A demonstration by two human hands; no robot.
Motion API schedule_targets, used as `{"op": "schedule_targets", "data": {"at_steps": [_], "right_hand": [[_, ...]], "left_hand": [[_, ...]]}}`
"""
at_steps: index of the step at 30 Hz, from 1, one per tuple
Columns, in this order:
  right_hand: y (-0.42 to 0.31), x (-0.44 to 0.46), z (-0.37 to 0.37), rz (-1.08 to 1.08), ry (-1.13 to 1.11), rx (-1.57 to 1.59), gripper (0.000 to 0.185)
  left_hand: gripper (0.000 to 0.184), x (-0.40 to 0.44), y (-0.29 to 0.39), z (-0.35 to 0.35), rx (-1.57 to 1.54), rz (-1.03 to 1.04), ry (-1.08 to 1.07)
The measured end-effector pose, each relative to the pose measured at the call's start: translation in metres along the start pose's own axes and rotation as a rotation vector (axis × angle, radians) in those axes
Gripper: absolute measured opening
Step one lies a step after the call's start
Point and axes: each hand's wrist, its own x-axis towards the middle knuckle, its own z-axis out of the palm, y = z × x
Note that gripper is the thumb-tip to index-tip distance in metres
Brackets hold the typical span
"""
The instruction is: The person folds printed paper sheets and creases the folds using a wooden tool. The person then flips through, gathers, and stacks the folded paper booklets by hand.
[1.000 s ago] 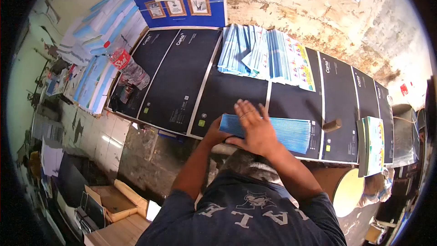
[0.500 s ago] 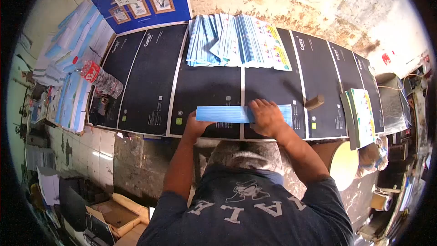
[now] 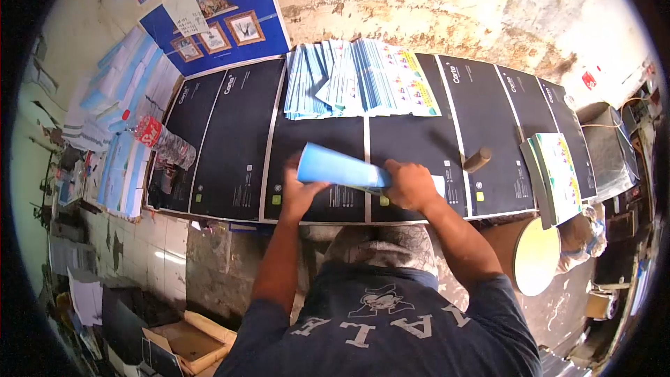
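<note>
A stack of booklets (image 3: 342, 164) with light blue edges is held over the front of the black table (image 3: 321, 136). My left hand (image 3: 299, 188) grips its left end, the thumb along the near side. My right hand (image 3: 410, 185) is closed around it toward the right end, and a pale corner sticks out past the fingers. The stack looks tilted, its left end turned away from me and slightly blurred. Behind it, a fanned row of booklets (image 3: 356, 80) lies at the back of the table, colourful covers showing at its right end.
To the right stand a short wooden cylinder (image 3: 477, 160) and a pile of booklets (image 3: 557, 178) at the table's edge. A plastic bottle (image 3: 167, 141) leans at the left beside more paper stacks (image 3: 118, 167). A round-topped stool (image 3: 536, 257) is below, at right.
The booklet stack has gone from lying level to tilted, its left end turning away and upward. My left hand has moved up with it; my right hand keeps its hold.
</note>
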Motion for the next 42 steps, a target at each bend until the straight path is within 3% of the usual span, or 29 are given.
{"op": "schedule_targets", "data": {"at_steps": [2, 4, 6, 7, 8, 10, 12, 14, 15, 16, 18, 19, 21, 24, 30, 32, 36, 38, 42], "right_hand": [[0.004, -0.008, -0.01, 0.063, 0.127, 0.341, 0.039], [-0.007, -0.011, -0.015, 0.207, 0.13, 0.927, 0.047], [0.0, 0.005, 0.046, 0.181, 0.279, 1.307, 0.047], [-0.005, 0.005, 0.045, 0.369, 0.27, 1.279, 0.048], [-0.003, 0.006, 0.052, 0.378, 0.279, 1.285, 0.048], [0.009, 0.017, 0.084, 0.499, 0.133, 1.46, 0.047], [0.018, 0.016, 0.095, 0.428, 0.029, 1.406, 0.057], [-0.002, 0.001, 0.055, 0.563, 0.04, 0.45, 0.068], [-0.008, 0.001, 0.038, 0.517, 0.098, 0.31, 0.079], [-0.006, 0.017, 0.044, 0.518, 0.086, 0.314, 0.079], [0.0, 0.052, 0.073, -0.069, 0.377, 0.26, 0.082], [-0.006, 0.065, 0.09, -0.057, 0.366, 0.275, 0.082], [-0.022, 0.093, 0.114, -0.262, 0.359, -0.05, 0.085], [-0.011, 0.087, 0.109, -0.242, 0.152, 0.198, 0.086], [-0.007, 0.105, 0.1, -0.272, 0.098, 0.169, 0.089], [0.003, 0.138, 0.075, -0.252, -0.066, 0.059, 0.087], [0.04, 0.169, 0.082, -0.42, 0.168, 0.327, 0.073], [0.044, 0.174, 0.081, -0.399, 0.165, 0.38, 0.071], [0.045, 0.17, 0.097, -0.366, 0.417, 0.543, 0.063]], "left_hand": [[0.075, 0.004, 0.052, 0.039, 0.231, -0.018, 0.345], [0.059, -0.005, 0.051, 0.076, -0.289, -0.138, -0.106], [0.044, -0.011, 0.05, 0.107, -0.193, -0.506, -0.016], [0.036, -0.007, 0.05, 0.113, -0.211, -0.514, 0.007], [0.036, -0.004, 0.044, 0.114, -0.206, -0.518, -0.005], [0.031, 0.003, 0.015, 0.103, 0.097, -0.521, -0.1], [0.028, 0.001, -0.014, 0.09, 0.212, -0.593, -0.114], [0.029, -0.006, -0.027, 0.076, 0.266, -0.65, -0.134], [0.03, -0.01, 0.002, 0.076, 0.393, -0.599, -0.167], [0.03, -0.013, -0.001, 0.07, 0.395, -0.61, -0.164], [0.041, -0.025, -0.007, 0.061, 0.529, -0.59, -0.171], [0.044, -0.03, -0.005, 0.059, 0.434, -0.64, -0.15], [0.043, -0.029, 0.012, 0.062, 0.556, -0.664, -0.133], [0.043, -0.021, 0.021, 0.074, 0.626, -0.682, -0.029], [0.034, -0.021, 0.042, 0.084, 0.545, -0.662, -0.029], [0.033, -0.026, 0.024, 0.079, 0.683, -0.705, -0.053], [0.036, -0.02, 0.038, 0.085, 0.556, -0.868, 0.009], [0.033, -0.023, 0.042, 0.091, 0.636, -0.741, 0.005], [0.034, -0.028, 0.034, 0.087, 0.513, -0.672, 0.016]]}}
